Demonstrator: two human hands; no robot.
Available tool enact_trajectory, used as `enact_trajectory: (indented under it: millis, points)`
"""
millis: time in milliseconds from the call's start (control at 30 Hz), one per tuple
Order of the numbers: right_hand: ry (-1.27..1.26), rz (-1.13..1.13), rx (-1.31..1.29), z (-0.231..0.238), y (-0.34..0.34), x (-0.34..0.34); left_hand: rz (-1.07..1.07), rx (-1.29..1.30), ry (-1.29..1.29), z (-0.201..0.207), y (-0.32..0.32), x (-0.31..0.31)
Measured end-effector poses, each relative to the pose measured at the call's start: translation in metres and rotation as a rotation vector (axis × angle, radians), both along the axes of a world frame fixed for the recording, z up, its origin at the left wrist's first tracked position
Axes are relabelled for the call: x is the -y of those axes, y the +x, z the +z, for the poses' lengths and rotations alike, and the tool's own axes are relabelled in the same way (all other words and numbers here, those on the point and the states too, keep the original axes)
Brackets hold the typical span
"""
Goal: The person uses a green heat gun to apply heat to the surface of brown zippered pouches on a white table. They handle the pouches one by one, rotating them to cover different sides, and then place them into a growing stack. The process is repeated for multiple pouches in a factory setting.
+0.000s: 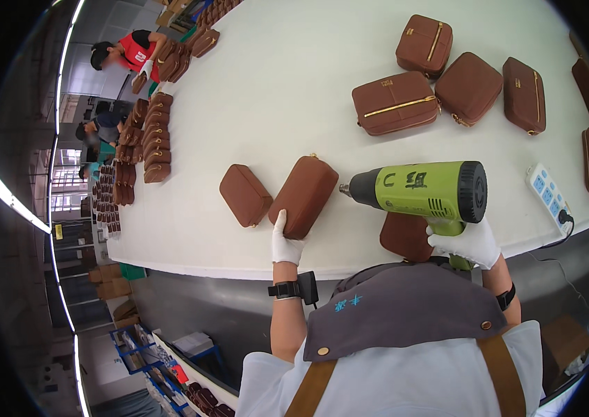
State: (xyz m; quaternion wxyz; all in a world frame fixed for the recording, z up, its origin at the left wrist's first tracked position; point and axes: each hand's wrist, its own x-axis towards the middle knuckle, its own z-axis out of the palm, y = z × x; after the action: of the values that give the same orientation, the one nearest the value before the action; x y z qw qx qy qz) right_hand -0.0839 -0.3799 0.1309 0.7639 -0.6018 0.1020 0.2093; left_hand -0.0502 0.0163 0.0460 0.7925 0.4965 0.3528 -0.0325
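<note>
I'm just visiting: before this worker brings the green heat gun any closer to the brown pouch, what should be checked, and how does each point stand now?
1. Left hand steadies the brown pouch: ok, gloved fingers grip its near end.
2. Right hand has the green heat gun firmly: ok, it grips the handle.
3. Nozzle aimed at the pouch, not the fingers: ok, it points at the pouch's side above the hand.
4. Nozzle apart from the pouch: ok, a small gap shows.
5. Gun switched on: cannot tell.
6. Neighbouring smaller pouch out of the nozzle's line: ok, it lies beyond the held one.

Heat gun (423,189) hides most of one brown pouch (405,235).
</note>
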Motion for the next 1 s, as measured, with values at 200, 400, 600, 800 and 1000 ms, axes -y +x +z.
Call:
enact_trajectory:
  millis: [200, 400, 600, 800, 1000]
  points:
    - [-0.034, -0.119, -0.044, 0.004, -0.001, 0.026, 0.060, -0.109, -0.240, -0.009, -0.034, -0.024]
    - [-0.038, -0.056, -0.004, -0.001, -0.011, 0.038, 0.062, -0.087, -0.315, -0.025, -0.044, -0.038]
    - [-0.091, -0.069, -0.041, -0.007, -0.008, 0.035, -0.148, 0.157, -0.344, -0.032, -0.045, -0.070]
    - [-0.064, -0.011, 0.168, -0.024, -0.019, 0.043, -0.154, 0.196, -0.389, -0.027, -0.040, -0.083]
    - [0.039, -0.019, 0.019, -0.004, -0.014, 0.034, -0.287, 0.016, -0.159, -0.020, -0.017, -0.060]
